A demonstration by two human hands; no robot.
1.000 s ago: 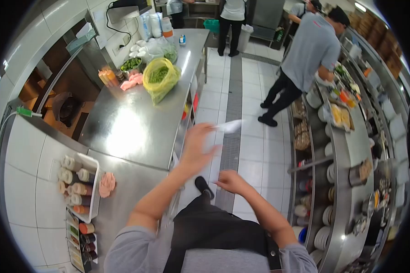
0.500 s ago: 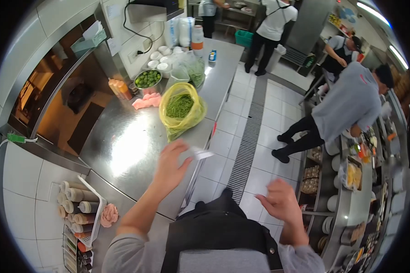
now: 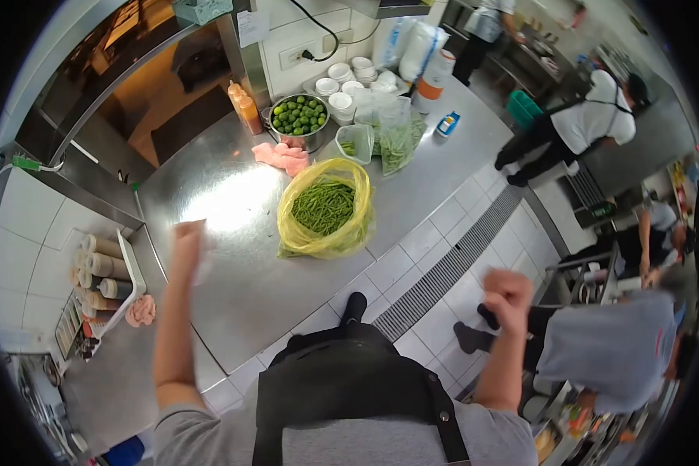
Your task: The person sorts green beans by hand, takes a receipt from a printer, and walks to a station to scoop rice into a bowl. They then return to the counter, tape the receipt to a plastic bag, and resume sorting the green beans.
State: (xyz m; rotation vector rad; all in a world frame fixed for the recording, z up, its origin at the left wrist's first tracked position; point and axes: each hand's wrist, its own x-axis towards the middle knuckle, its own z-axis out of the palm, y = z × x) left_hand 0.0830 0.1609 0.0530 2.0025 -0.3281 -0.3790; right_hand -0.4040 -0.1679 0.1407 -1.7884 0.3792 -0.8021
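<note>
My left hand point(image 3: 187, 245) is raised over the left side of the steel counter point(image 3: 245, 307), its fingers closed. A pale, blurred patch shows beside its fingers; I cannot make out what it is. Off to the right, my right hand point(image 3: 509, 295) is curled into a fist above the floor, and I see nothing in it. Between the hands, on the counter, stands an open yellow plastic bag point(image 3: 291, 221) full of cut green beans point(image 3: 323, 208). Behind the bag lie a pink cloth point(image 3: 282, 158) and a metal pot point(image 3: 307, 140) of green limes point(image 3: 297, 115).
Clear bags of greens point(image 3: 396, 136), white cups point(image 3: 340, 103) and orange sauce bottles point(image 3: 246, 110) stand at the back. A bottle rack point(image 3: 136, 291) is at left. A floor drain point(image 3: 443, 268) crosses the tiles. A person in grey point(image 3: 606, 349) stands at right; others work beyond.
My view has turned and come closer to the counter. My left hand has moved left, from near the bag's front to the counter's left side. My right hand has curled tighter.
</note>
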